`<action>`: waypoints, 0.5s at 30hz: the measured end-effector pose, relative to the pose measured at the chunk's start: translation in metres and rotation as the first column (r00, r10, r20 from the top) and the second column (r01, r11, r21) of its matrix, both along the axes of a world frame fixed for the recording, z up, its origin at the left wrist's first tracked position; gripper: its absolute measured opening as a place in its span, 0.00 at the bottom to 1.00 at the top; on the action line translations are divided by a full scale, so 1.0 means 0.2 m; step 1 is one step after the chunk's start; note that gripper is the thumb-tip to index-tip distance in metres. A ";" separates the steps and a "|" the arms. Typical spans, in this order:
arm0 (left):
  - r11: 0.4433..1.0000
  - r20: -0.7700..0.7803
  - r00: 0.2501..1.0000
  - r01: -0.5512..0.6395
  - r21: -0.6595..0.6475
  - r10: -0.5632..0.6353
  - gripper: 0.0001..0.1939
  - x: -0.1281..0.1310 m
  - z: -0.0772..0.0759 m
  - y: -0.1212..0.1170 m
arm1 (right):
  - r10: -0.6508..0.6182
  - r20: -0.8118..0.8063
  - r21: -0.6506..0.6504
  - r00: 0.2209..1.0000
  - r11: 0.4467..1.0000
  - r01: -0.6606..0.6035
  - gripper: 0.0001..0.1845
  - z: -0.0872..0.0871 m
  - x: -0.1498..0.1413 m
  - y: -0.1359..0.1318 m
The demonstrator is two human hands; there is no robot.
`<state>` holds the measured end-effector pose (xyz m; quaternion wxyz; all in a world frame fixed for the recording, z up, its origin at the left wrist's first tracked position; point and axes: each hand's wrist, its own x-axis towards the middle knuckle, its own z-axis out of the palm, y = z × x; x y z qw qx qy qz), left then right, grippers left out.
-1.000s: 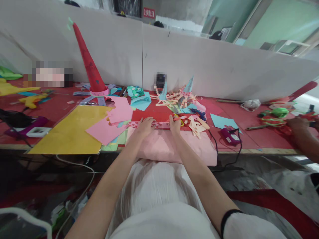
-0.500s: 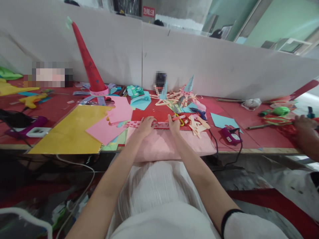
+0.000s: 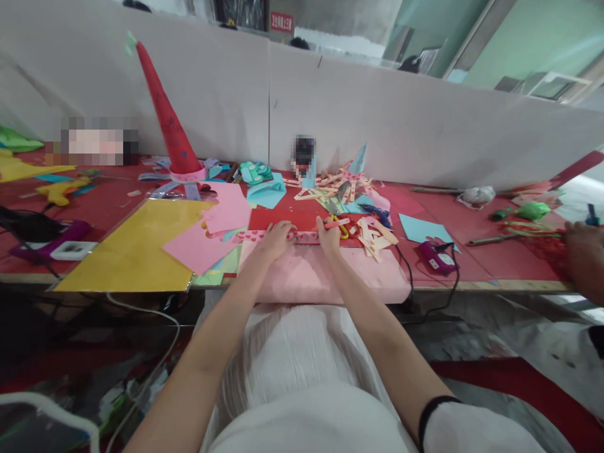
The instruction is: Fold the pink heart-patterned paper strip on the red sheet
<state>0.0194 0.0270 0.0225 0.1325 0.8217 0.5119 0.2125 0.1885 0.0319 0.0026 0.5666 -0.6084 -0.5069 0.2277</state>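
A pink strip with a heart pattern (image 3: 306,237), ruler-like, lies across a red sheet of paper (image 3: 278,219) in front of me. My left hand (image 3: 277,239) lies on the strip with its fingers stretched out, pressing it down. My right hand (image 3: 329,238) is closed around a coral-pink pen (image 3: 336,223), its fingers at the strip's upper edge. The pen's tip is hidden by the fingers. A pink padded surface (image 3: 325,274) lies under the strip, along the table's front edge. Cut cream paper strips (image 3: 375,236) and yellow-handled scissors (image 3: 346,228) lie just right of my right hand.
Pink paper (image 3: 229,207) and a yellow sheet (image 3: 136,245) lie left. A red paper cone (image 3: 167,113) stands behind them. A purple power socket (image 3: 438,258) with a cord sits right of me. A co-worker's hand (image 3: 585,248) is at the far right.
My right hand has shifted slightly left along the strip with the pen. My left hand stays in place. The co-worker's hand has moved a little to the right.
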 end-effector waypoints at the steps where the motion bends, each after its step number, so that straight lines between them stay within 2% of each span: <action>1: 1.000 0.002 1.000 -0.002 -0.002 0.002 0.13 0.00 0.00 0.00 | -0.001 -0.009 0.008 1.000 1.000 0.001 0.22 0.00 0.00 0.00; 4: 1.000 0.014 1.000 -0.011 0.000 0.011 0.15 0.00 -0.01 0.00 | 0.017 -0.049 0.024 0.999 1.000 -0.016 0.23 0.01 -0.01 0.00; 8: 1.000 0.010 1.000 -0.020 -0.001 0.020 0.17 0.00 -0.01 0.00 | 0.104 -0.087 0.040 0.991 0.994 -0.101 0.23 0.01 -0.02 -0.01; 12: 1.000 -0.003 1.000 -0.018 0.003 0.018 0.16 0.00 0.00 0.00 | 0.182 -0.076 0.014 0.980 0.983 -0.181 0.22 0.02 -0.03 -0.02; 15: 1.000 -0.001 1.000 -0.020 -0.004 0.020 0.14 0.00 0.01 -0.01 | 0.188 -0.053 -0.010 0.981 0.982 -0.189 0.23 0.01 -0.03 -0.01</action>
